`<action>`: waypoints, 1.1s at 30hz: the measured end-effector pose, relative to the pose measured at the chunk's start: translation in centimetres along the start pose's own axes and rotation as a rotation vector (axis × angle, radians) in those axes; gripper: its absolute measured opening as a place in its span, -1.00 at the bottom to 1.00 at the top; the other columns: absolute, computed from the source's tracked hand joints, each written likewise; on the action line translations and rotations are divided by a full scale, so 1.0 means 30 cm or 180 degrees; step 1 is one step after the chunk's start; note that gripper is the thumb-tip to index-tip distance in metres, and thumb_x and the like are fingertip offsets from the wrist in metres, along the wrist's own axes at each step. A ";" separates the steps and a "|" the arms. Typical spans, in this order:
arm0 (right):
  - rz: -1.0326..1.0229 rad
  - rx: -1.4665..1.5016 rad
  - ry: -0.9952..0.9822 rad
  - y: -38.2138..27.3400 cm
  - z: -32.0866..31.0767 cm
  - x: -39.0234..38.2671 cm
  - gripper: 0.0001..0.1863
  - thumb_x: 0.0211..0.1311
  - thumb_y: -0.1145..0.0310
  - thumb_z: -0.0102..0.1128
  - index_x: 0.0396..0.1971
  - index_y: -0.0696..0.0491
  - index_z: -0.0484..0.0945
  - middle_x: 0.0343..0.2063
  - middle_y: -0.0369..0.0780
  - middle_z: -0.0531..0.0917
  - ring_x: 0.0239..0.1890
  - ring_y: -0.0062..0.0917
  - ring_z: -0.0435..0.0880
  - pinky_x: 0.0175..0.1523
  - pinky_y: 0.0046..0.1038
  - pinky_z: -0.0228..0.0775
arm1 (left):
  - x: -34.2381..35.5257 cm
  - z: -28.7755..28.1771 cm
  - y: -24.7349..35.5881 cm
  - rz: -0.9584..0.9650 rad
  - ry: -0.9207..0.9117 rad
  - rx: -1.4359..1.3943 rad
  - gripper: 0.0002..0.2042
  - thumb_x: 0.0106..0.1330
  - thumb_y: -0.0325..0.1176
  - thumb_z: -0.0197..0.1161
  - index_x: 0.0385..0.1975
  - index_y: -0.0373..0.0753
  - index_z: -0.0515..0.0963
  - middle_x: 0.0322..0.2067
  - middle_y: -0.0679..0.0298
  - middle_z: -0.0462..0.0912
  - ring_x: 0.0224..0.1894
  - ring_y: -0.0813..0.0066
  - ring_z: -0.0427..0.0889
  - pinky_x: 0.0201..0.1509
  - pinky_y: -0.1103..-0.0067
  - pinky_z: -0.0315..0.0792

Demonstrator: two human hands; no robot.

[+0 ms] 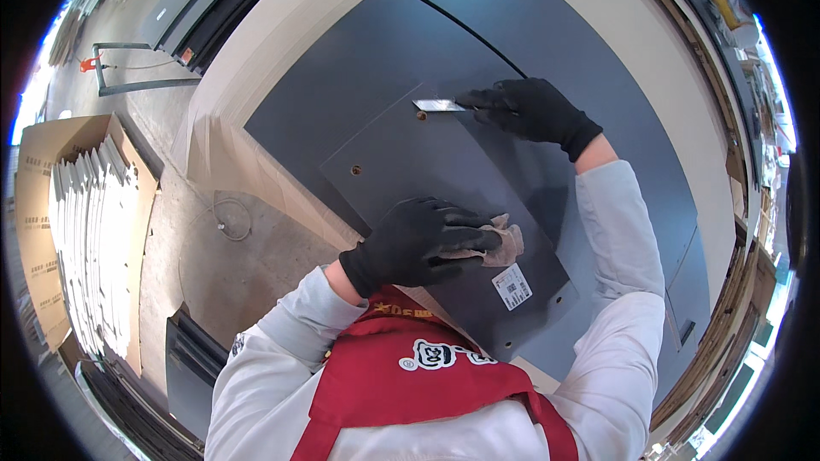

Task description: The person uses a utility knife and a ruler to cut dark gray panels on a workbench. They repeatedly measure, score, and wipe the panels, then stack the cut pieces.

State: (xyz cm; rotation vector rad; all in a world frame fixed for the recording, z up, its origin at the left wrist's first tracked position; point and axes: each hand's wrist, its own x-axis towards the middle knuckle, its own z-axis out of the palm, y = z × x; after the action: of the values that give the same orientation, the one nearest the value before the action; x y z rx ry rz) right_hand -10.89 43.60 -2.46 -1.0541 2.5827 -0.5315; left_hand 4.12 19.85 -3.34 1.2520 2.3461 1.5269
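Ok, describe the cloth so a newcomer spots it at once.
Find the dark grey panel in the middle of the view. On it, touched by the left hand, lies the cloth. It is crumpled and pinkish-beige, unlike the flat white label just below it.

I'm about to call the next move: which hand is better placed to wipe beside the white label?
Probably the left hand: it holds a beige cloth against the dark panel, close to the white label. The right hand is farther off, holding a silver-bladed tool.

Crumpled beige cloth (511,244) beneath black-gloved left hand (412,243); black-patterned white rectangular label (513,288) just beside; dark-grey flat board (406,154) underneath.
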 end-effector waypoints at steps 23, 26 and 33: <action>0.2553 0.3151 0.3354 -0.788 0.498 -1.155 -0.51 0.42 0.32 -0.01 0.31 0.06 0.29 -0.55 -0.32 0.46 -0.56 -0.70 0.36 -0.43 -0.61 0.26 | 0.164 0.500 0.230 0.0850 -0.0346 0.1051 -0.60 0.05 -0.43 0.17 -0.03 -0.16 0.49 0.13 0.03 0.44 -0.01 0.19 0.55 -0.02 0.22 0.46; 0.2893 0.4719 0.3084 -0.980 0.619 -1.270 -0.47 0.41 0.09 0.02 0.25 0.08 0.33 -0.46 -0.25 0.60 -0.51 -0.67 0.48 -0.39 -0.61 0.30 | 0.167 0.609 0.339 0.1090 -0.1392 0.0305 -0.65 0.14 -0.34 0.15 -0.04 -0.15 0.55 -0.18 0.13 0.64 -0.16 0.21 0.62 -0.10 0.28 0.50; 0.3207 0.2753 0.1381 -1.286 1.155 -1.325 -0.57 0.38 0.01 0.01 -0.30 0.11 0.58 -0.39 -0.26 0.64 -0.42 -0.54 0.59 -0.29 -0.42 0.43 | 0.100 0.406 0.305 0.1211 -0.1042 -0.1077 -0.64 0.25 -0.50 0.15 0.07 -0.19 0.48 -0.03 0.19 0.57 -0.08 0.21 0.59 0.02 0.37 0.43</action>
State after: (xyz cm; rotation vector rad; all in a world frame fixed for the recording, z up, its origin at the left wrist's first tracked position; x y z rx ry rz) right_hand 53.74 38.79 -10.74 0.6625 2.3191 -1.4319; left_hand 13.13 32.29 -1.17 1.7586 1.6364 1.5763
